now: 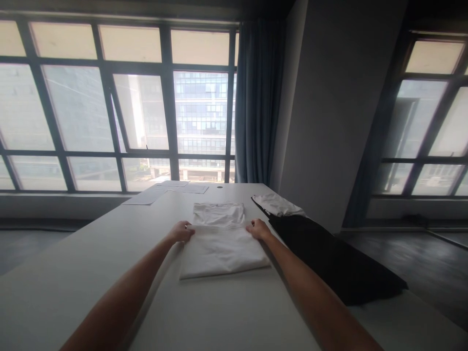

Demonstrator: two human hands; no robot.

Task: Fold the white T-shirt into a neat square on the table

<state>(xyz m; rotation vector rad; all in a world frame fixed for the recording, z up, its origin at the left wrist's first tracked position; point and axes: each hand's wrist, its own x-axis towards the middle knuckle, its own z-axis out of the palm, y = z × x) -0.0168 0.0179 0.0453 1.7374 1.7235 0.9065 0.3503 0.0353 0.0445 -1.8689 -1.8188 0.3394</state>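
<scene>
A white cloth [224, 248], which looks like a folded garment, lies on the white table [164, 317] in front of me. Its far part is a narrower, wrinkled section, with a straight fold line running across between my hands. My left hand [182, 231] pinches the cloth's left edge at that fold. On the opposite edge, my right hand [258, 229] grips the cloth with fingers closed. Both arms reach forward, one on each side of the cloth.
Black fabric [336, 258] spreads along the table's right side, with a crumpled white cloth [278, 204] at its far end. Paper sheets [146, 196] lie at the far left. Beyond the table are windows, a blue curtain [256, 107] and a grey pillar [329, 107].
</scene>
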